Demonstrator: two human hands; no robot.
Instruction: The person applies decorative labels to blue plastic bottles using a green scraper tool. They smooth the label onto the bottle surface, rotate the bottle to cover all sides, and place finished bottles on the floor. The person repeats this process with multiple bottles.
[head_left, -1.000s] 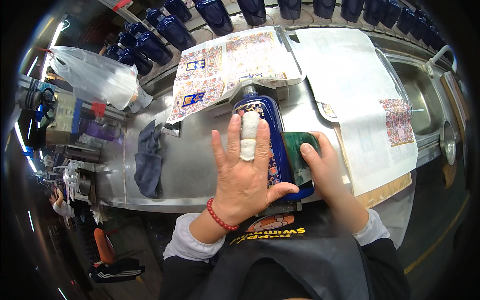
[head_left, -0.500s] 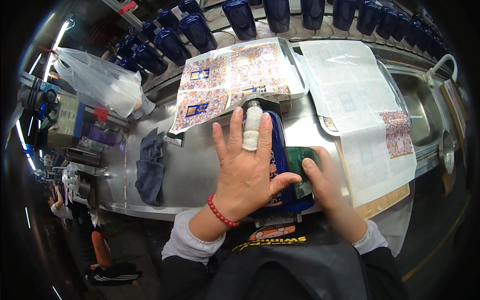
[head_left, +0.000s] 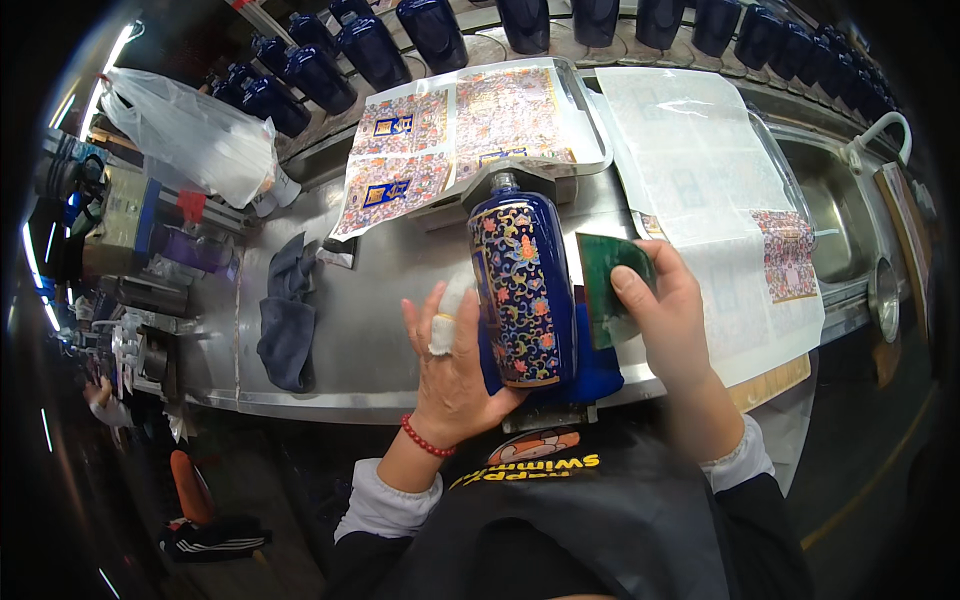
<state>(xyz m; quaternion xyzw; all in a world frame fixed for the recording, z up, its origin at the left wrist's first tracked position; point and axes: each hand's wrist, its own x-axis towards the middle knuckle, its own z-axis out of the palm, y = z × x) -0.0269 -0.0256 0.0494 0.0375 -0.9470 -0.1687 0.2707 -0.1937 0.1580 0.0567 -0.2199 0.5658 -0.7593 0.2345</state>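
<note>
A dark blue glass bottle [head_left: 525,300] lies in front of me, its neck pointing away and set against a dark holder. A floral decal [head_left: 518,290] in gold, pink and white covers its upper face. My left hand [head_left: 447,375] rests along the bottle's left side, fingers apart, thumb by its base. White wrapping covers one of its fingers, and a red bead bracelet circles the wrist. To the right of the bottle, my right hand [head_left: 672,310] pinches a green translucent scraper [head_left: 605,290] between thumb and fingers. The scraper stands slightly off the bottle.
Printed decal sheets [head_left: 405,150] lie on a tray beyond the bottle. More sheets under white paper [head_left: 690,150] are at the right, before a sink [head_left: 840,200]. A dark cloth [head_left: 287,320] lies left. Several blue bottles [head_left: 430,35] line the far side.
My left hand has moved off the bottle's top to its left side, uncovering the decal. My right hand has lifted the scraper slightly away from the bottle.
</note>
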